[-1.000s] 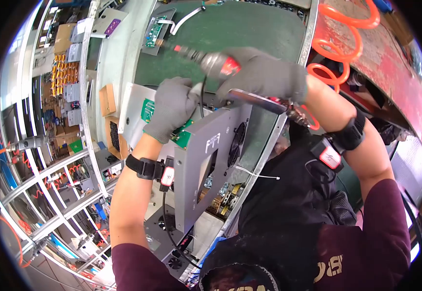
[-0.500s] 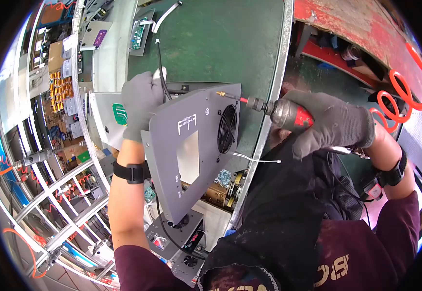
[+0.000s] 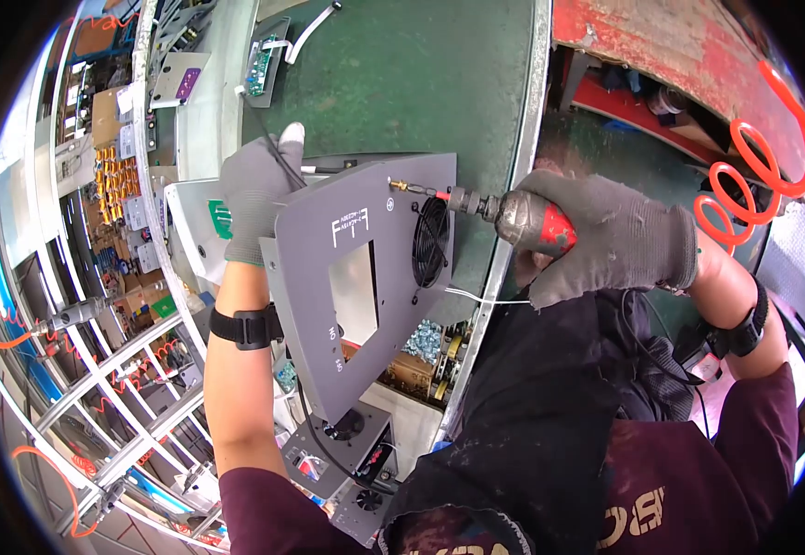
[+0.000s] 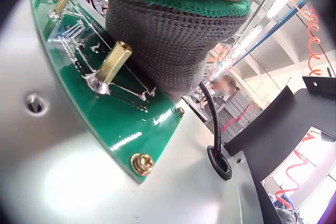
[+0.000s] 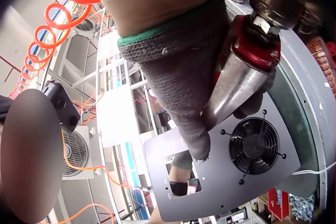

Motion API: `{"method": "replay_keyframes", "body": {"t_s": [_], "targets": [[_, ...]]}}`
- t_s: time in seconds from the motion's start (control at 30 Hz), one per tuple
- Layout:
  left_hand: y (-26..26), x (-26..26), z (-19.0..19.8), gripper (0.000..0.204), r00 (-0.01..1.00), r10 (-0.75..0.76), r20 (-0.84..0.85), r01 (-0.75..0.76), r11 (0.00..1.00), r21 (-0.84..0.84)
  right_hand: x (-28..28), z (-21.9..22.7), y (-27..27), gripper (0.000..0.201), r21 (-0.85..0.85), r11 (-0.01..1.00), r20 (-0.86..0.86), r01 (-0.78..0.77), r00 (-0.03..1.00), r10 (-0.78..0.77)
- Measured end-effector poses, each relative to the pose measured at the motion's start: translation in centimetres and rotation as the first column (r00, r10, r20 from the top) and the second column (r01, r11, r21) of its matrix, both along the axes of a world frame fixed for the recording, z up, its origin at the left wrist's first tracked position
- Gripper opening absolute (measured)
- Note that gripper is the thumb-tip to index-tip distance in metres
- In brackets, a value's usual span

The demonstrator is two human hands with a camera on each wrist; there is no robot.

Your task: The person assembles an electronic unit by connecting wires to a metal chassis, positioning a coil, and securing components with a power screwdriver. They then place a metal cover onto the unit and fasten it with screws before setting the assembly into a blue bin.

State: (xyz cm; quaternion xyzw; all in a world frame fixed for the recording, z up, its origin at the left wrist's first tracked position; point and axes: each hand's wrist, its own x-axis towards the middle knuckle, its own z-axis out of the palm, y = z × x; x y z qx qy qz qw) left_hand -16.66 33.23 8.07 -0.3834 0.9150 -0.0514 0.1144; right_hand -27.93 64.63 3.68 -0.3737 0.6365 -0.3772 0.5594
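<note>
My gloved right hand (image 3: 606, 236) grips an air screwdriver (image 3: 537, 225) with a red band. A brass-coloured piece (image 3: 399, 185) sits at its bit end, right at the upper part of a grey metal panel (image 3: 365, 222). That panel stands upright and tilted, with a rectangular cutout and a black fan (image 5: 254, 145). Behind its far edge is my gloved left hand (image 3: 253, 190), thumb raised, a black cable (image 3: 271, 139) crossing it. I cannot tell what its hidden fingers hold. Close below this hand, a green circuit board (image 4: 118, 113) with brass standoffs is screwed to a metal plate (image 4: 68, 166).
A small circuit board (image 3: 262, 65) with a white ribbon lies on the green bench (image 3: 402, 83). An orange coiled hose (image 3: 745, 176) hangs at right. Below the panel are a tray of loose screws (image 3: 426, 342) and another grey fan housing (image 3: 347, 444). Racks stand along the left.
The right hand swung the screwdriver from beyond the panel to its front, and the bit end then moved left up to the panel. The panel turned its face more into view; the left hand shifted left.
</note>
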Motion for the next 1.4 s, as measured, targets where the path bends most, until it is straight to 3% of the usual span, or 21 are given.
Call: {"method": "replay_keyframes", "body": {"t_s": [0.13,0.2,0.27,0.4,0.57,0.63,0.73,0.9,1.17,1.33,1.4], "targets": [[-0.4,-1.2,-0.3,0.053,0.996,-0.088,0.025,0.088,0.996,-0.009,-0.5,-0.5,-0.1,0.062,-0.083,0.996,-0.086,0.017,0.996,-0.025],[-1.3,-1.2,-1.3,0.052,0.981,-0.190,0.031,0.192,0.977,-0.098,-1.2,0.3,-0.5,0.061,-0.117,0.993,-0.155,-0.004,0.988,-0.014],[-0.9,-1.4,-1.3,0.049,0.986,-0.160,0.048,0.164,0.980,-0.112,-1.9,1.8,-1.2,0.063,-0.085,0.996,-0.238,-0.003,0.971,-0.017],[-1.2,-1.4,-2.2,0.050,0.951,-0.295,0.090,0.300,0.953,-0.050,-2.8,2.0,-1.9,0.066,-0.120,0.992,-0.246,-0.046,0.969,0.015],[-1.7,-1.3,-2.4,0.041,0.990,-0.139,-0.006,0.139,0.988,0.068,-2.4,3.7,-3.2,0.071,0.129,0.987,-0.184,-0.094,0.976,0.117],[-1.9,-0.8,-3.0,0.040,0.979,-0.184,-0.086,0.191,0.979,0.068,-2.3,3.6,-3.6,0.075,0.250,0.964,-0.097,-0.086,0.989,0.113],[-1.6,-0.9,-2.8,0.038,0.981,-0.161,-0.110,0.167,0.985,0.050,-2.4,3.6,-4.1,0.076,0.287,0.953,-0.076,-0.091,0.990,0.117],[-0.9,-0.2,-2.9,0.041,0.895,-0.289,-0.338,0.285,0.956,-0.064,-2.3,2.5,-3.7,0.080,0.192,0.971,-0.178,-0.144,0.968,0.179],[-0.2,-0.6,-2.3,0.041,0.951,-0.185,-0.247,0.210,0.975,0.078,-1.9,3.3,-4.9,0.074,0.190,0.972,-0.233,-0.137,0.956,0.181],[-0.3,-0.6,-1.4,0.042,0.958,-0.180,-0.223,0.203,0.976,0.080,-1.8,2.2,-3.9,0.072,0.114,0.986,-0.278,-0.120,0.949,0.147],[-0.4,-0.3,-0.7,0.043,0.980,-0.140,-0.143,0.149,0.988,0.052,-2.2,1.4,-3.2,0.074,0.139,0.982,-0.211,-0.130,0.965,0.158]]}}
